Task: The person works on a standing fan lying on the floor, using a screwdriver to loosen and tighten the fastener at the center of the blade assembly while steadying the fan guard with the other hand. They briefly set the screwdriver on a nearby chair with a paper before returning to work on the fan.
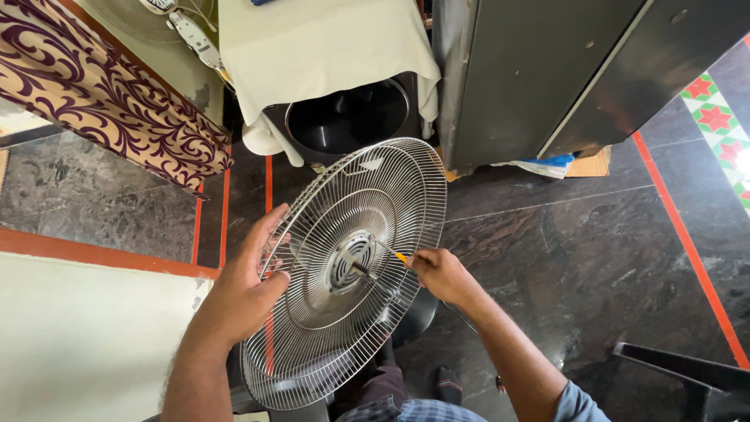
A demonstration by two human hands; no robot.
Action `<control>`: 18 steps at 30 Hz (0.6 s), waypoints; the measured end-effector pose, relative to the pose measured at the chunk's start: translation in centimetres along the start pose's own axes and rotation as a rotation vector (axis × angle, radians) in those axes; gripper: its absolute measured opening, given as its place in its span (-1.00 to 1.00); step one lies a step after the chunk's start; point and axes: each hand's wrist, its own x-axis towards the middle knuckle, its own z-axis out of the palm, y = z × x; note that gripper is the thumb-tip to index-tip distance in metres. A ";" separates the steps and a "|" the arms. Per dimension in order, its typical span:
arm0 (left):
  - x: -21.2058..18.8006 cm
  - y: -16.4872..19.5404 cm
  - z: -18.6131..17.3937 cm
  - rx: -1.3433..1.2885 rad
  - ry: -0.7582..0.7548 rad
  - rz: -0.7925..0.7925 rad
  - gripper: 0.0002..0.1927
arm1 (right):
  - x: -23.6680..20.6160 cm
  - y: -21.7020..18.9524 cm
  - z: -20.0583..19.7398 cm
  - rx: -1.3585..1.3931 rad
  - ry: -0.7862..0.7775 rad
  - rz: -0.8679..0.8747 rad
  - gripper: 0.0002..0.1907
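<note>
**Soft daylight, sharp centre, stretched edges**

Daylight fills the scene evenly; the brightest spot is at the right edge, where the patterned tile strip (pixel 723 125) washes out to near white. The dark stone floor (pixel 594 258) carries a dull sheen and pale streaks of reflection. The wire fan guard (pixel 351 273) glints along its rim and is crisp, each wire distinct. Shadows are soft, deepest under the white cloth (pixel 312 47). Straight lines lean outward toward the corners, a wide-lens stretch. No motion blur shows.

Dark marble floor (pixel 594 258) with red inlay strips; far on it stand a grey metal cabinet (pixel 539 70) and a black bucket (pixel 348 117).
</note>
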 end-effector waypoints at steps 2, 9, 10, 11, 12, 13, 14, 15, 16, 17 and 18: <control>0.0 0.1 0.0 0.029 0.005 -0.019 -0.11 | -0.1 -0.3 -0.1 -0.016 -0.004 -0.028 -0.71; 0.0 0.4 0.0 0.011 -0.013 -0.088 -0.01 | -1.0 -2.0 -0.7 0.007 -0.009 -0.027 -0.72; -0.1 0.4 -0.1 -0.017 -0.024 -0.096 -0.01 | -1.0 -2.2 -0.8 0.074 -0.051 0.057 -0.71; -0.1 0.4 -0.1 -0.045 -0.032 -0.104 0.00 | -0.8 -2.3 -0.8 0.139 -0.095 0.139 -0.69; -0.2 0.4 -0.1 -0.073 -0.040 -0.114 0.00 | -0.6 -2.3 -0.8 0.205 -0.140 0.220 -0.67; -0.2 0.4 -0.1 -0.041 -0.031 -0.159 -0.01 | -0.4 -2.0 -0.9 0.302 -0.237 0.282 -0.64; -0.2 0.3 -0.2 -0.009 -0.021 -0.203 -0.02 | 0.0 -1.7 -1.1 0.400 -0.334 0.342 -0.60; -0.2 0.2 -0.2 0.024 -0.009 -0.245 -0.02 | 0.4 -1.4 -1.2 0.497 -0.432 0.401 -0.56; -0.2 0.1 -0.3 0.030 -0.006 -0.121 -0.03 | 0.8 -1.0 -1.1 0.533 -0.463 0.370 -0.59; -0.3 -0.1 -0.3 0.034 -0.001 0.003 -0.04 | 1.0 -0.5 -0.8 0.567 -0.495 0.339 -0.61; -0.3 -0.2 -0.3 0.039 0.003 0.127 -0.05 | 1.2 -0.1 -0.5 0.603 -0.525 0.308 -0.63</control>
